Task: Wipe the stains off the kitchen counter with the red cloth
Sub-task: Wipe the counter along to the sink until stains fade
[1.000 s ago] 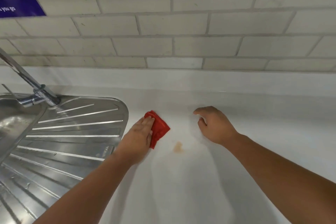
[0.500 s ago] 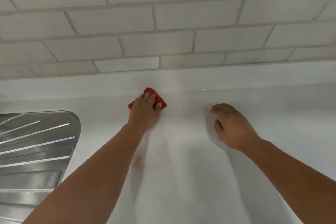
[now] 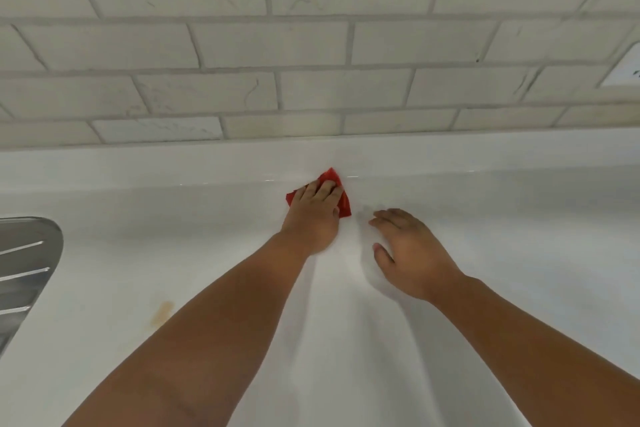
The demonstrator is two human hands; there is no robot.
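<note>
White brick-shaped tiles point(image 3: 311, 45) cover the wall beyond both hands. The pale counter point(image 3: 519, 236) stretches beneath them and rises into a low upstand at the fingertips. A steel draining board point(image 3: 24, 270) shows well to the left of the left arm. The right hand point(image 3: 408, 253) rests on the counter with fingers relaxed, holding nothing. Just beside it, the left hand point(image 3: 313, 218) lies flat, fingers straight, pressing the red cloth point(image 3: 344, 203) down against the foot of the upstand. A faint orange stain point(image 3: 162, 312) lies left of the left forearm.
</note>
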